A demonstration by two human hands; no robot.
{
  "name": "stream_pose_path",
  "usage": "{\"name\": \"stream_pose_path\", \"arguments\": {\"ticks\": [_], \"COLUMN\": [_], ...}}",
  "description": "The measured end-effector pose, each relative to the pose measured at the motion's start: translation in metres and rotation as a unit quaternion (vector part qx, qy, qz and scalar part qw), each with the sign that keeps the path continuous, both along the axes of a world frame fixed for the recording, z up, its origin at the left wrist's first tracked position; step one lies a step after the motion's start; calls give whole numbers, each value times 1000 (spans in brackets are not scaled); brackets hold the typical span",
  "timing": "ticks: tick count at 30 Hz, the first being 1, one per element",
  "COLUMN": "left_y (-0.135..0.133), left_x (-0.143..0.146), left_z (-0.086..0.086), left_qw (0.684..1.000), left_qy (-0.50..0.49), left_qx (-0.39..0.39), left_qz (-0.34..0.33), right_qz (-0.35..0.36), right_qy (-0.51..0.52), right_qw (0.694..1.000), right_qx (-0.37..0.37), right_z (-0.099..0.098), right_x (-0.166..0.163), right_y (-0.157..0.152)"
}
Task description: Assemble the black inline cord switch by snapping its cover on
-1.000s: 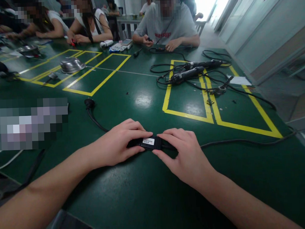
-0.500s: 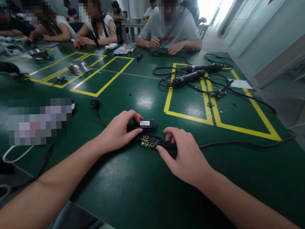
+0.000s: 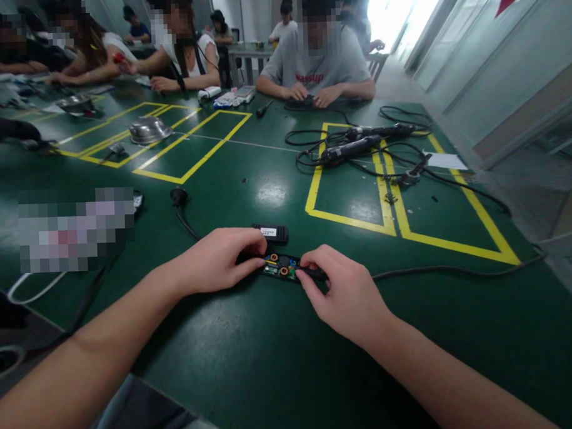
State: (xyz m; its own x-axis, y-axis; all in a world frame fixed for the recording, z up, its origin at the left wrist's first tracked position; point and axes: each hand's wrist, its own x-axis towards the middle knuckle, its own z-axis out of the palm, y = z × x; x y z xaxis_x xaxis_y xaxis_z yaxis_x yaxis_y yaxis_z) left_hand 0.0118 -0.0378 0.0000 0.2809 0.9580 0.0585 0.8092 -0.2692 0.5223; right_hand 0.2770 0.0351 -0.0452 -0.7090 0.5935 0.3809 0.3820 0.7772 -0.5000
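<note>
A small black adapter housing [image 3: 282,272] lies open on the table, with a green circuit board and copper coils showing inside. My left hand [image 3: 222,257] is closed at its left end, thumb and fingers pinching there. At the right end, my right hand [image 3: 342,291] pinches the housing where the black cable [image 3: 410,273] comes out. Just behind lies the black cover [image 3: 277,233], with a white label facing up; the left fingers are close in front of it. A black power plug [image 3: 178,196] on a cord rests to the left of the cover.
Two black electric screwdrivers [image 3: 352,149] with looping cords lie at the back right, among yellow tape lines [image 3: 352,222]. A metal bowl [image 3: 149,130] stands at the back left. A co-worker [image 3: 314,76] sits opposite, hands on a black part. A blurred-out item [image 3: 80,228] lies left.
My left hand has left the cover, which now lies flat, and has come down onto the housing's left end. My right fingers have closed at its cable end.
</note>
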Motion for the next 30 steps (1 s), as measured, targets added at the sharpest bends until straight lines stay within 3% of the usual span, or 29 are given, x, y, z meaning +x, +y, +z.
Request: {"name": "stream_pose_path", "arguments": {"ticks": [6,12,25,30], "left_y": [2,1,-1,2], "left_x": [-4,-7,-13,-5], "left_z": [-4,2,-1,-7], "left_qw": [998,995,997,993], "left_qy": [-55,-97,-37,-19], "left_qx": [14,25,46,119], "left_qz": [1,-10,-40,17], "right_qz": [-3,-8,-7,-13], "right_qy": [38,75,12,11], "right_qw": [999,997,999,999], "right_qx": [10,11,30,31], "right_z": [-4,-1,0,0], "right_x": [1,3,1,1], "right_y": [-1,-2,1,0]}}
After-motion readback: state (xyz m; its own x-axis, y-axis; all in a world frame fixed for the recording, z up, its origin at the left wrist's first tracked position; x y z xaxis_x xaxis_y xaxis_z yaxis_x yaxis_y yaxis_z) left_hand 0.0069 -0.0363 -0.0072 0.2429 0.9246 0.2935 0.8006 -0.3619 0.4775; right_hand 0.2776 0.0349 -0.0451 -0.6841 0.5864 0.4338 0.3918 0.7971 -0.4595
